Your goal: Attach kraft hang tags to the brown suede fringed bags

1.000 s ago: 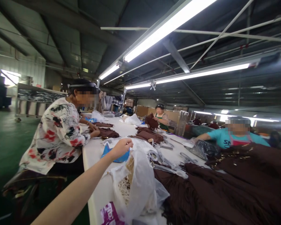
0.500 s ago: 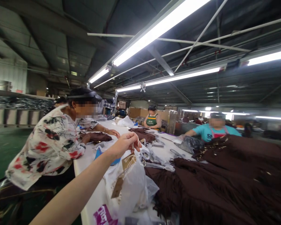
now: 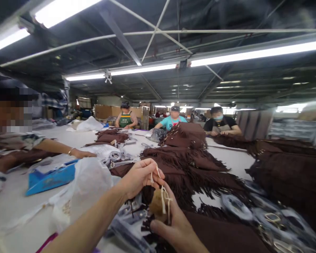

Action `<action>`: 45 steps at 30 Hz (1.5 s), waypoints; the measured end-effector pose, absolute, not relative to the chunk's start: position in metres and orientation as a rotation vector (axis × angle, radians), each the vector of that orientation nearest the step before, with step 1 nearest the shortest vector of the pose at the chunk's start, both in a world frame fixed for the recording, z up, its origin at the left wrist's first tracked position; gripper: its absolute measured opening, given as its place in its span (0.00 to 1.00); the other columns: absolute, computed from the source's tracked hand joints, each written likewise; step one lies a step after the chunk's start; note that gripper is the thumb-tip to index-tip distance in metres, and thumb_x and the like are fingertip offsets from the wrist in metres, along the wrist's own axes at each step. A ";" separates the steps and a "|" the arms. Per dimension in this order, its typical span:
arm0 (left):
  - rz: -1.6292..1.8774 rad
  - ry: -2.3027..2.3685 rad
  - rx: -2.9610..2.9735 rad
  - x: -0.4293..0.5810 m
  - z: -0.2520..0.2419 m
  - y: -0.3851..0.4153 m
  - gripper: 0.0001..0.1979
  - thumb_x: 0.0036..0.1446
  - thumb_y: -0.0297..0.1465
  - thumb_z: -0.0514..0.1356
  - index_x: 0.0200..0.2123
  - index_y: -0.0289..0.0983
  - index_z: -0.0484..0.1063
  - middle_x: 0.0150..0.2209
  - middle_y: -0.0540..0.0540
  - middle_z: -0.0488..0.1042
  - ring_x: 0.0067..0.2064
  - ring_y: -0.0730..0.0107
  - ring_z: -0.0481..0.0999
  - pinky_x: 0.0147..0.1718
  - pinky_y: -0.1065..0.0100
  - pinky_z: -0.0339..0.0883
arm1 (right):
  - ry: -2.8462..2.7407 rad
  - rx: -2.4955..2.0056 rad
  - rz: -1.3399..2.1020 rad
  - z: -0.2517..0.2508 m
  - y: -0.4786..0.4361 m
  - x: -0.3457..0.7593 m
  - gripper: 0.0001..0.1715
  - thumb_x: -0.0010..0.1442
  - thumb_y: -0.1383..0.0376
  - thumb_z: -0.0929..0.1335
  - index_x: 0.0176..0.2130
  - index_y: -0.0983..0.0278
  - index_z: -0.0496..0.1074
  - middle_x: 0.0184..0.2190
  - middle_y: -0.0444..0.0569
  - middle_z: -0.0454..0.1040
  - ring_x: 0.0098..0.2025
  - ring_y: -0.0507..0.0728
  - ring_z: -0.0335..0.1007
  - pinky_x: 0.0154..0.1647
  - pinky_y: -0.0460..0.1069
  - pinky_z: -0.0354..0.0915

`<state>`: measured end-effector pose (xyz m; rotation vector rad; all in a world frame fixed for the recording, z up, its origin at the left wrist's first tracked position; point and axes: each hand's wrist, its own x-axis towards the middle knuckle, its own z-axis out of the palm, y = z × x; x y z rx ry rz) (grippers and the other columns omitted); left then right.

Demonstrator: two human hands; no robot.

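While thin white string (image 3: 151,177) was pinched by the left hand (image 3: 139,176), a brown card tag (image 3: 156,203) was gripped by the right hand (image 3: 179,222); tangling was judged best avoided.

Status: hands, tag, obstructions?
Left hand pinching white string. Right hand holding tan tag. Brown fringed cloth behind, nothing seen blocking the hands.

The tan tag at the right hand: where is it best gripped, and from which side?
Pinch the tan tag face and back near its lower edge, probably best from below. It looks thin and flat, and white string hangs down its right part, so keep left of that. The right hand suits this, its wrist being below the tag.
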<state>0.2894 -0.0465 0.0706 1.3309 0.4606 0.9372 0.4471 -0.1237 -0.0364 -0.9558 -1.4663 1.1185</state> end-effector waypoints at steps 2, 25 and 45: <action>0.972 0.510 1.338 0.292 0.065 -0.043 0.23 0.46 0.48 0.70 0.27 0.36 0.67 0.28 0.46 0.77 0.22 0.75 0.75 0.17 0.78 0.62 | -1.432 -0.941 1.226 -0.036 -0.120 0.437 0.27 0.52 0.55 0.74 0.48 0.64 0.70 0.39 0.50 0.77 0.41 0.60 0.73 0.40 0.50 0.67; 1.135 0.848 1.184 0.254 -0.053 -0.039 0.26 0.46 0.55 0.64 0.22 0.37 0.64 0.18 0.54 0.67 0.18 0.79 0.60 0.19 0.75 0.47 | -1.702 -1.189 1.632 -0.029 -0.102 0.483 0.18 0.50 0.53 0.72 0.33 0.64 0.70 0.22 0.42 0.72 0.24 0.49 0.64 0.25 0.42 0.56; 1.389 1.025 1.268 0.240 -0.078 -0.034 0.14 0.50 0.41 0.64 0.36 0.38 0.73 0.41 0.41 0.77 0.37 0.61 0.75 0.32 0.65 0.67 | -1.442 -1.314 1.529 -0.072 -0.076 0.477 0.37 0.45 0.35 0.73 0.29 0.63 0.64 0.21 0.42 0.75 0.20 0.52 0.74 0.20 0.43 0.64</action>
